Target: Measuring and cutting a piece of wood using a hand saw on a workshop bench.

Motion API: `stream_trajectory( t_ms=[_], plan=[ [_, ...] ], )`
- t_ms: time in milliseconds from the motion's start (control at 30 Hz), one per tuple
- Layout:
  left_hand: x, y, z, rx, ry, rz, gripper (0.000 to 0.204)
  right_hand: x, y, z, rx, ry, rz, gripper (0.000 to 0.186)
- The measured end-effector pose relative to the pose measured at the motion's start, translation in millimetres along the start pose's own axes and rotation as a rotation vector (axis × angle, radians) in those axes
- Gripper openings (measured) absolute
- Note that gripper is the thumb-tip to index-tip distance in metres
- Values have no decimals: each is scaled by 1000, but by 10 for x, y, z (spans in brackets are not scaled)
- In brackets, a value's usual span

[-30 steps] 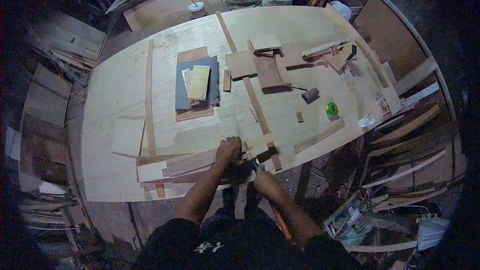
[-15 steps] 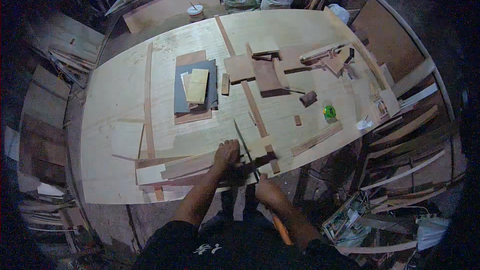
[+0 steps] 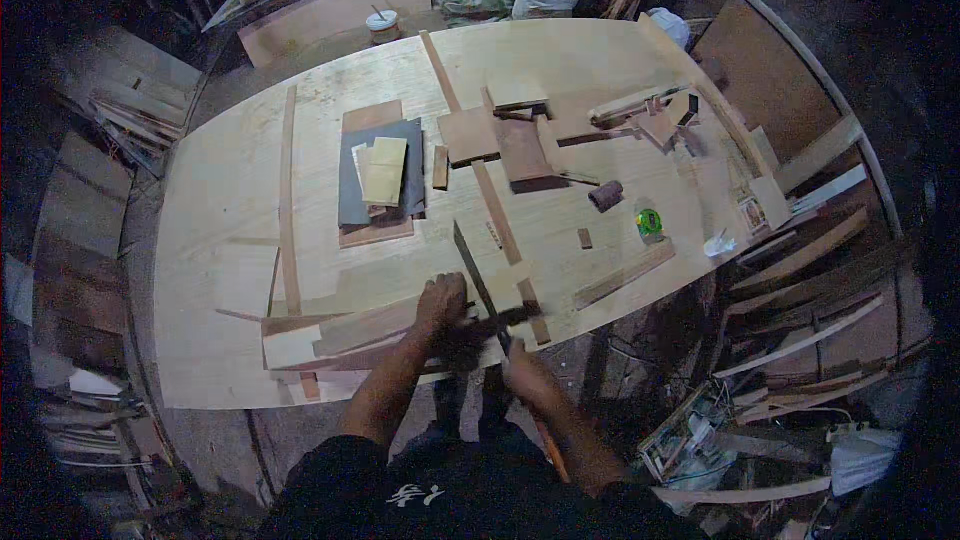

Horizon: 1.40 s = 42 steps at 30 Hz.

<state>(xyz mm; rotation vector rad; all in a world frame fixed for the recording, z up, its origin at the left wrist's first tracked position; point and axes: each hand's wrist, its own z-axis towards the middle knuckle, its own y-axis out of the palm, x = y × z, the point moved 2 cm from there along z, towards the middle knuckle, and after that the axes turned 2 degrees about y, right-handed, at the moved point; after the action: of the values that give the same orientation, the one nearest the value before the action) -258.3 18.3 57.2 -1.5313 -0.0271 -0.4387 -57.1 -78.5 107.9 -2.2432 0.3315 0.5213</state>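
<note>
In my right hand (image 3: 526, 374) is a long, narrow handsaw (image 3: 474, 266). Its dark blade points away from me over the workbench's near edge, and an orange handle end shows behind my wrist. My left hand (image 3: 441, 304) is closed over the end of a wooden strip (image 3: 368, 333), just left of the blade. That strip lies among other boards along the near edge. A dark piece of wood (image 3: 515, 317) crosses close to the blade; shadow and blur hide where the teeth meet the wood.
A pale plywood sheet (image 3: 220, 170) forms the broad work surface. On it lie a stack of boards with a dark grey panel (image 3: 352, 175), wooden blocks (image 3: 530, 150), a brown roll (image 3: 606, 196) and a green tape measure (image 3: 649, 222). Scrap wood (image 3: 800, 340) crowds the right side; a white bucket (image 3: 382, 26) stands beyond.
The saw has slid a little forward, away from me, with my right hand. My left hand stays on the wooden strip. The whole view has shifted slightly.
</note>
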Motion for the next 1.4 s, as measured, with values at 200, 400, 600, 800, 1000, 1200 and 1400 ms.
stream_trajectory(
  t_ms=[200, 400, 600, 800, 1000, 1200, 1400],
  plan=[
    [-74, 48, -37, -49, 36, 43, 21, -193, -246, -36, -92, 8, 48, 50],
    [53, -145, -20, -139, 16, 99, 23, -244, -299, -67, -97, 47, 0, 46],
    [-54, 26, 50, -66, 31, 62, 21, -13, -18, 121, 22, -12, 16, 38],
    [-44, 30, 73, -50, 4, 100, 17, -59, -299, -3, -86, -26, 15, 38],
    [-178, 119, -49, 47, 25, 149, 16, -277, -466, -91, -172, -78, -52, 35],
    [-205, 111, 118, -56, -41, 73, 31, -236, -342, -93, -98, 12, -13, 36],
    [-84, 50, 160, -100, -4, 54, 42, -383, -758, -481, -157, 32, -42, 36]
  ],
)
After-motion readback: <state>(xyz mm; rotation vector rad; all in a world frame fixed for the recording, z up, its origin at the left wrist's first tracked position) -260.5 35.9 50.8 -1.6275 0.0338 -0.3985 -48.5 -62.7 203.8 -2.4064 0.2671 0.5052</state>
